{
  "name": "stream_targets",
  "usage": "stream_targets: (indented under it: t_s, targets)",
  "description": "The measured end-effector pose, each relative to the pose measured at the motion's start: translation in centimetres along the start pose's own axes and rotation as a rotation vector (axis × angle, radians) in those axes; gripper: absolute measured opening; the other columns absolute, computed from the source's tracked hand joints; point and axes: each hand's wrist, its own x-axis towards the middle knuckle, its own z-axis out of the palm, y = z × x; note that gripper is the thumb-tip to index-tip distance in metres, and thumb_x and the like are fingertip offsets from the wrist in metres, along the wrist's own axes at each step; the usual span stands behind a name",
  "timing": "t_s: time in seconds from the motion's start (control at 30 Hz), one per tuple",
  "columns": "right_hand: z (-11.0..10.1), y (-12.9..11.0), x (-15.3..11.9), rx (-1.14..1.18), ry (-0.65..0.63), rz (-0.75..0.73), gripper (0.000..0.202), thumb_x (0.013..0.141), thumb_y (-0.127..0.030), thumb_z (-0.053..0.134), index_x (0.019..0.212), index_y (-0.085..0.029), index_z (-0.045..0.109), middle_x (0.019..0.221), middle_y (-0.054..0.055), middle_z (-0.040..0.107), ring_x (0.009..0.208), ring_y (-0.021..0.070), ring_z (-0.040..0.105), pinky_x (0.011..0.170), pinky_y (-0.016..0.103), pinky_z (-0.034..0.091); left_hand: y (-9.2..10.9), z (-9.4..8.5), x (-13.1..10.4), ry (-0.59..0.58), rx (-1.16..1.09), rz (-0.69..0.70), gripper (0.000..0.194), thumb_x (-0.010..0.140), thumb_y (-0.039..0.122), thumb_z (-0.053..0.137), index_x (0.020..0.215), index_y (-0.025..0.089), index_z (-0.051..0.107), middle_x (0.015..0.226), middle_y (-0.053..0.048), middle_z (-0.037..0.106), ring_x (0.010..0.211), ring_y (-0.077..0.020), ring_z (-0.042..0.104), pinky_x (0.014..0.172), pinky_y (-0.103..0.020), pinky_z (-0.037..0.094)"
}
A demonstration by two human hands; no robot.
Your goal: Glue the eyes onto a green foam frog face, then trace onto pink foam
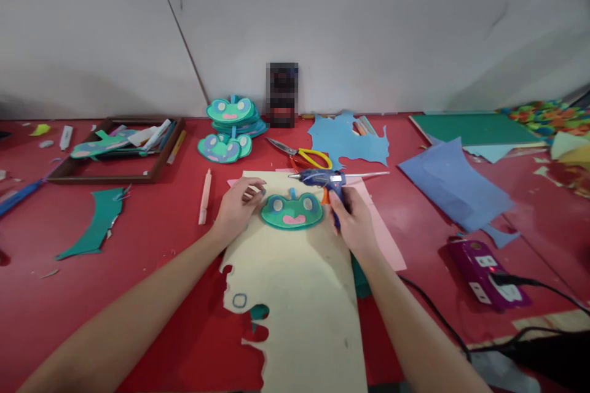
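Note:
My right hand [354, 218] is wrapped round the handle of a blue hot glue gun [322, 179], its nozzle pointing left and a glue stick jutting out behind. Just below the nozzle lies a green felt frog face [291, 214], with blue-and-cream eyes, pink lips and a small blue tab on top. Beside its left edge is my left hand [240, 206], fingers loosely curled and apart, with nothing visible in them. The frog face rests on a cream sheet [304, 295] with a ragged, cut left edge.
Frog faces [230, 112] are stacked at the back, near scissors [302, 152] and a phone [282, 95]. A pink marker [205, 196] and wooden frame [104, 179] lie left. Blue felt [454, 187], a purple power strip [486, 273] and its cables are right.

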Motion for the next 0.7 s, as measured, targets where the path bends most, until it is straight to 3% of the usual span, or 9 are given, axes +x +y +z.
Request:
stream_targets:
  t_s: [0.07, 0.3, 0.7]
  targets:
    - [0.57, 0.59, 0.18, -0.01, -0.024, 0.062, 0.053, 0.074, -0.064, 0.035, 0.093, -0.014, 0.039, 0.06, 0.0, 0.043, 0.042, 0.0028, 0.038, 0.038, 0.014, 0.03, 0.05, -0.12, -0.1, 0.004, 0.065, 0.056, 0.017, 0.076, 0.028, 0.054, 0.091, 0.02, 0.057, 0.093, 0.001, 0.053, 0.072, -0.0007, 0.05, 0.063, -0.008, 0.04]
    - [0.94, 0.92, 0.49, 0.13, -0.034, 0.142, 0.056, 0.07, -0.065, 0.039, 0.098, -0.017, 0.037, 0.073, 0.003, 0.048, 0.049, 0.008, 0.047, 0.036, 0.018, 0.033, 0.02, 0.06, -0.06, -0.219, 0.185, 0.08, 0.02, 0.073, 0.035, 0.061, 0.088, 0.022, 0.059, 0.086, 0.003, 0.051, 0.069, -0.0005, 0.045, 0.06, -0.009, 0.036]
    - [1.03, 1.05, 0.4, 0.056, -0.019, 0.119, 0.056, 0.071, -0.066, 0.037, 0.095, -0.016, 0.038, 0.072, 0.003, 0.049, 0.049, 0.0066, 0.046, 0.038, 0.016, 0.034, -0.01, 0.17, -0.18, -0.225, 0.18, 0.136, 0.014, 0.074, 0.028, 0.059, 0.083, 0.018, 0.058, 0.09, 0.001, 0.05, 0.07, -0.0003, 0.044, 0.062, -0.01, 0.035]
